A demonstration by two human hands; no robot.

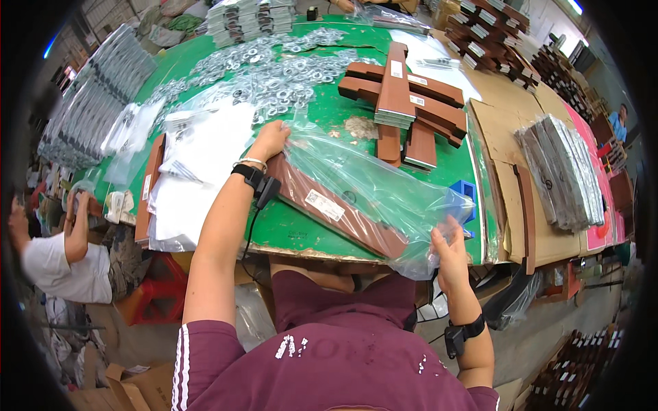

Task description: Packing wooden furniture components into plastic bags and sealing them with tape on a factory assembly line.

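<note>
A long brown panel point(301, 195) with a white label lies slantwise inside a clear plastic bag point(384, 185) near the table's front edge. At the panel's upper left end, my left hand point(273, 139) is closed on the bag's edge. My right hand point(449, 250) pinches the bag's other end at the lower right, thumb and fingers together on the film. Just behind my right hand stands a blue tape dispenser-like block point(464, 198), partly seen through the film.
Brown panels point(394, 89) lie crosswise in a stack on the green table point(315, 240). Bagged metal rings point(274, 75) spread across the back. White sheets point(205, 192) lie at left, wrapped bundles point(562, 171) on cardboard at right. A co-worker point(68, 253) sits at far left.
</note>
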